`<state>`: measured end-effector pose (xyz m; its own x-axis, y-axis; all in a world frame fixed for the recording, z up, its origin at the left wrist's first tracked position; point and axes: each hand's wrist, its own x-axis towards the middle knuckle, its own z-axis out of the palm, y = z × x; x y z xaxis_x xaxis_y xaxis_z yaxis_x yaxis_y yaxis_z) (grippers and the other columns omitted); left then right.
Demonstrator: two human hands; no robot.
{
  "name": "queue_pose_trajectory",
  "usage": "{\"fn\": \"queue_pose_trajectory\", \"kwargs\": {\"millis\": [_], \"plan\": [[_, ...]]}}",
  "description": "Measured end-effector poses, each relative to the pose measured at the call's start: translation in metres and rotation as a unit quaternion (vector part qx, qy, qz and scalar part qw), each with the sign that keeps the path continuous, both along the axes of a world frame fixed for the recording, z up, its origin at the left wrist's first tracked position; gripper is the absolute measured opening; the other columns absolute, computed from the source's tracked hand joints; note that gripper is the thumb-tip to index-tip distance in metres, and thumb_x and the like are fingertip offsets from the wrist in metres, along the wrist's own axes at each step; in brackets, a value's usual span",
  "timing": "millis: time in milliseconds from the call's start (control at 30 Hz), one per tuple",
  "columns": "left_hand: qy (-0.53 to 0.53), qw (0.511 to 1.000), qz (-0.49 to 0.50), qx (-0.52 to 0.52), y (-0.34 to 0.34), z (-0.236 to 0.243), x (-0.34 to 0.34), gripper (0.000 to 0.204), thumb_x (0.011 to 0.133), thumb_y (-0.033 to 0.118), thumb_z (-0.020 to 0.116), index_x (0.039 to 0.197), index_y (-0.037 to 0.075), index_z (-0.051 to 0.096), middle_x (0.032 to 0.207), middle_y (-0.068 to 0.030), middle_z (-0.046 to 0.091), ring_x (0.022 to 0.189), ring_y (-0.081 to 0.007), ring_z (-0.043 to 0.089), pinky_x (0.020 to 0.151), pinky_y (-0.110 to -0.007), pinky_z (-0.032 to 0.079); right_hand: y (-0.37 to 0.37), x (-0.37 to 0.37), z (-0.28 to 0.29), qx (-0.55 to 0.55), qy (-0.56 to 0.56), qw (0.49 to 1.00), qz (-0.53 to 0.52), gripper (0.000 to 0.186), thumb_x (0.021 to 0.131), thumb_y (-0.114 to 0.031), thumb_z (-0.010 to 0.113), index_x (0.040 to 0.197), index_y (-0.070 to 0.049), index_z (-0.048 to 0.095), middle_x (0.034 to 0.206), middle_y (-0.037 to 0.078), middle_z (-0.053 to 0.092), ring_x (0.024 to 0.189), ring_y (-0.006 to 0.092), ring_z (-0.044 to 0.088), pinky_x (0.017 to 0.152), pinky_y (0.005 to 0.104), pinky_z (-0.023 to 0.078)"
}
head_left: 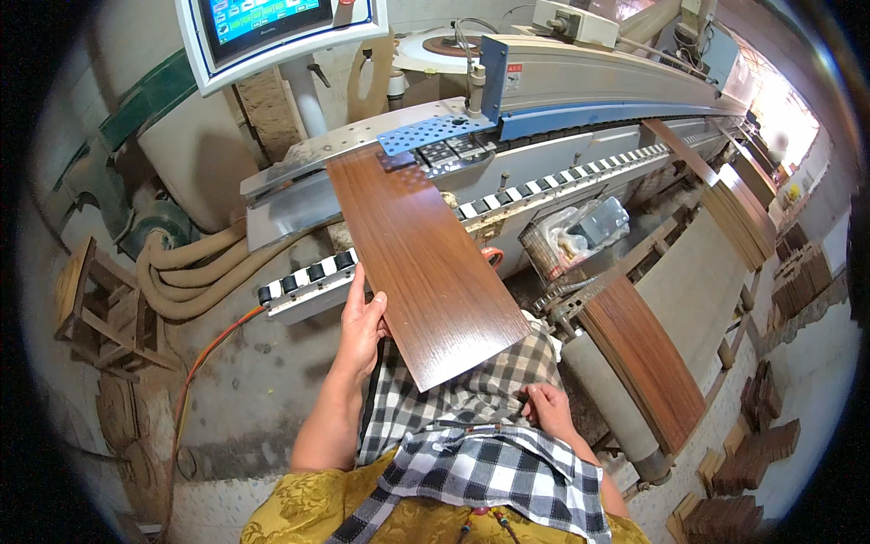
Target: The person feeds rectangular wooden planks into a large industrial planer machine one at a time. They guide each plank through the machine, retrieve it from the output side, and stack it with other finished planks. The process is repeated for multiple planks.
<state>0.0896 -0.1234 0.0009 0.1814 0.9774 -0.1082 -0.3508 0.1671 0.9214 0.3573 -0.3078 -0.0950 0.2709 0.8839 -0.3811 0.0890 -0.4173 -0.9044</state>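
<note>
Now the left hand grips the left edge of a brown panel at frame centre. Lower down, the right hand rests closed on a checked apron. Farther up, the panel's far end lies on the machine, with a screen at upper left.

A brown wood-grain panel lies on the machine's roller feed bed

a long, flat panel with dark brown woodgrain faces and straight-cut ends. it runs lengthwise away from the person, far end resting on the machine's infeed, near end over the lap, its left edge gripped.
</note>
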Motion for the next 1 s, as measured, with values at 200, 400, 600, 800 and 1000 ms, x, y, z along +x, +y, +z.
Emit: {"fn": "queue_pose_trajectory", "kwargs": {"millis": [200, 400, 600, 800, 1000], "plan": [[-0.001, 1.0, -0.006, 0.0, 0.004, 0.002, 0.011, 0.058, 0.09, 0.014, 0.045, 0.14, 0.015, 0.015, 0.079, 0.0031, 0.052, 0.052, -0.0023, 0.039, 0.045, -0.017, 0.03, -0.008, -0.005, -0.012, 0.016, -0.015, 0.999, -0.038, 0.024, 0.09, -0.019, 0.047, 0.091, 0.0, 0.061, 0.059, 0.001, 0.059, 0.049, 0.0052, 0.048, 0.046, 0.021, 0.039], [0.012, 0.999, -0.029, 0.018, 0.018, -0.008, 0.037, 0.057, 0.091, 0.013, 0.043, 0.14, 0.014, 0.014, 0.08, -0.0019, 0.056, 0.054, -0.0049, 0.049, 0.047, -0.019, 0.04, -0.009, -0.004, -0.012, 0.016, -0.024, 0.999, -0.028, 0.023, 0.09, -0.018, 0.047, 0.093, 0.0, 0.061, 0.062, 0.002, 0.059, 0.049, 0.005, 0.047, 0.046, 0.021, 0.038], [0.001, 0.998, -0.059, 0.027, 0.028, -0.003, 0.082, 0.059, 0.092, 0.012, 0.041, 0.14, 0.016, 0.008, 0.071, -0.0039, 0.055, 0.052, -0.0078, 0.051, 0.046, -0.02, 0.043, -0.011, 0.003, -0.017, 0.043, 0.042, 0.997, -0.047, 0.024, 0.091, -0.018, 0.046, 0.094, 0.001, 0.06, 0.063, 0.004, 0.06, 0.05, 0.0064, 0.048, 0.048, 0.0203, 0.039], [0.007, 0.998, -0.06, 0.007, 0.045, -0.007, 0.14, 0.058, 0.092, 0.01, 0.037, 0.14, 0.015, 0.005, 0.067, -0.0043, 0.054, 0.051, -0.0095, 0.052, 0.047, -0.024, 0.046, -0.019, 0.025, -0.019, 0.092, 0.135, 0.98, -0.117, 0.024, 0.091, -0.016, 0.044, 0.096, 0.004, 0.058, 0.065, 0.008, 0.06, 0.051, 0.0084, 0.05, 0.05, 0.0192, 0.041], [0.038, 0.998, -0.057, -0.001, 0.058, -0.002, 0.198, 0.059, 0.093, 0.012, 0.036, 0.14, 0.016, 0.002, 0.068, -0.0045, 0.054, 0.052, -0.0095, 0.052, 0.048, -0.023, 0.044, -0.051, 0.075, -0.002, 0.129, 0.07, 0.963, -0.224, 0.023, 0.09, -0.02, 0.048, 0.096, 0.0, 0.058, 0.062, 0.007, 0.059, 0.051, 0.0092, 0.051, 0.049, 0.0203, 0.041]]}}
